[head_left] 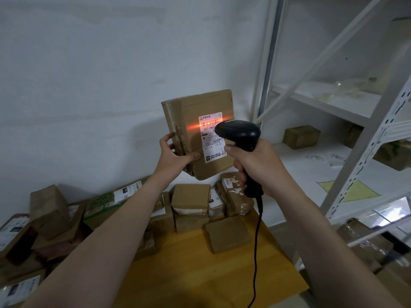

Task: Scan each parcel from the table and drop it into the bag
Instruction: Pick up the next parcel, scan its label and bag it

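Note:
My left hand (175, 153) grips the lower left edge of a brown cardboard parcel (189, 112), held upright in the air above the table, its white shipping label facing me. My right hand (255, 165) grips the handle of a black corded barcode scanner (239, 132), whose head points at the label. A red scan line glows across the barcode at the label's top. Several more cardboard parcels (191, 200) lie piled on the yellow wooden table (200, 274). No bag is in view.
White metal shelving (355, 170) stands close on the right, with small boxes (301, 136) and papers on its shelves. More parcels (364, 243) sit low beside it. A white wall lies behind the table. The scanner's cable (255, 252) hangs down over the table.

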